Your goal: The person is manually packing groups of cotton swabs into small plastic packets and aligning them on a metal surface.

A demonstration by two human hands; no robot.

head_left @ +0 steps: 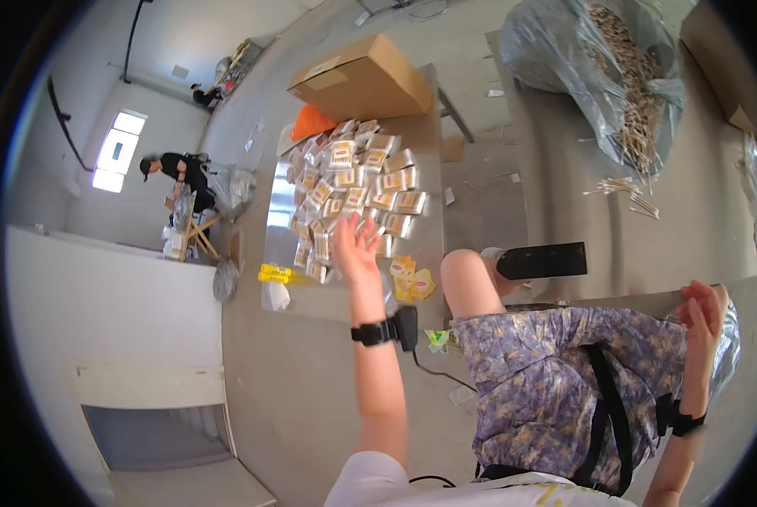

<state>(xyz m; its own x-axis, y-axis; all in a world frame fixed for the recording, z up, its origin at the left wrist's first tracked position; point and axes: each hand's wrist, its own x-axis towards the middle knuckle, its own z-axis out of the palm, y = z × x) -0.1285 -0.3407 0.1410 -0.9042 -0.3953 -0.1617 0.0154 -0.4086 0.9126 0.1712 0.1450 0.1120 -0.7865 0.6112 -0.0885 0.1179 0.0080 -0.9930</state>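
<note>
My left hand (357, 248) reaches over the near side of a heap of small clear packets (355, 179) with white, yellow and red labels. Its fingers are spread and nothing shows in them; whether the fingertips touch the packets I cannot tell. Beside that hand lie yellow cards (411, 280) on the metal table (311, 297). My right hand (704, 308) is at the near edge of the other table, its fingers apart and slightly bent, with nothing visible in it. A shiny clear plastic bag (727, 346) hangs just beside it, partly hidden by the hand.
A large clear bag (556, 51) of loose cotton swabs (628, 93) lies on the right metal table (564, 203), with several swabs (623, 190) spilled out. A cardboard box (362, 80) and orange item (313, 123) stand behind the packets. Another person (184, 173) works far left.
</note>
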